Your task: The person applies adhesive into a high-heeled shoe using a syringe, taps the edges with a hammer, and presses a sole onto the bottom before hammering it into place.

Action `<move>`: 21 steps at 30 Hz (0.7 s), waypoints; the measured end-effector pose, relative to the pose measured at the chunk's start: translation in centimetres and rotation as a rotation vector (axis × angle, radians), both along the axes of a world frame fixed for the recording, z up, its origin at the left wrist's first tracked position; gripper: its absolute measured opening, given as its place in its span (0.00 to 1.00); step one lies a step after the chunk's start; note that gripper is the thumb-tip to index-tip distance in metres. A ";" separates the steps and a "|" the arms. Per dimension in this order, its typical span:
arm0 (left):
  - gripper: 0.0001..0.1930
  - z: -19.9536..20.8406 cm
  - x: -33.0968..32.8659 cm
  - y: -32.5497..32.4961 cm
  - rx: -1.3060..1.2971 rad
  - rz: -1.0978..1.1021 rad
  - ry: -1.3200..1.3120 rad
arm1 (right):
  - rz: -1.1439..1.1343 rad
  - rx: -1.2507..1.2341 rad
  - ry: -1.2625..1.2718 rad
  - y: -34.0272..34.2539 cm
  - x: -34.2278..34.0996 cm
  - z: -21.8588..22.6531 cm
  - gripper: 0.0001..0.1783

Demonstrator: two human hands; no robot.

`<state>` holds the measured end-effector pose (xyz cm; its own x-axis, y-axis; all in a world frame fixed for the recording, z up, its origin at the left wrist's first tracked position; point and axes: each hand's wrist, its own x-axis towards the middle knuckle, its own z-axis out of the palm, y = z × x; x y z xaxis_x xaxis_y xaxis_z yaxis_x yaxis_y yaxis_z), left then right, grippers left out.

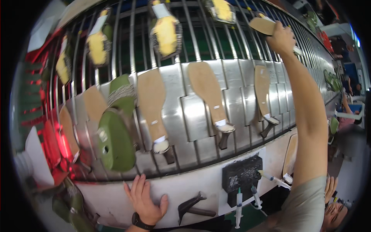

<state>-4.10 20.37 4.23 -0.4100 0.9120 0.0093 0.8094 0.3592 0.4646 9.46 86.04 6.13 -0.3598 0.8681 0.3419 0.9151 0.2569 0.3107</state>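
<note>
At the upper right, my right hand (283, 38) is closed round a tan shoe sole (262, 26) and holds it over the metal bars. The fingers hide part of the sole. My left hand (145, 199) lies on the white ledge (104, 197) with fingers spread and nothing in it; a dark watch is on the wrist. Just beyond it is a green shoe last (116, 145), beside a green shoe upper (120, 91). More tan soles with dark heels lie in a row on the metal plates, such as a middle sole (205, 83).
Lasted shoes with yellow undersides (166, 34) lie along the far bars. A hammer (195, 208) rests on the ledge near a black block (239, 174) with several syringes (239, 207). Another person (333, 216) is at the lower right. Red light glows at left.
</note>
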 end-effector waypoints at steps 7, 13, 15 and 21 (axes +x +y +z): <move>0.37 -0.4 0.2 -1.8 0.323 -0.035 -0.070 | 0.152 -0.062 0.441 -13.9 1.6 9.4 0.47; 0.42 2.1 1.2 -5.7 0.778 -0.185 0.051 | 0.500 -0.855 1.426 -41.9 1.8 15.6 0.26; 0.41 3.6 1.6 -8.0 0.913 -0.214 0.357 | 0.395 -1.134 1.626 -51.2 3.8 14.8 0.20; 0.38 3.1 -0.7 -16.6 1.003 -0.135 0.427 | 0.310 -1.523 1.506 -74.0 5.9 8.4 0.32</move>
<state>-4.84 3.78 7.33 -0.0940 0.4474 0.8894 0.9772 -0.1291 0.1683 15.35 12.00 14.54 -0.6993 0.6544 -0.2878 0.0986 -0.3104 -0.9455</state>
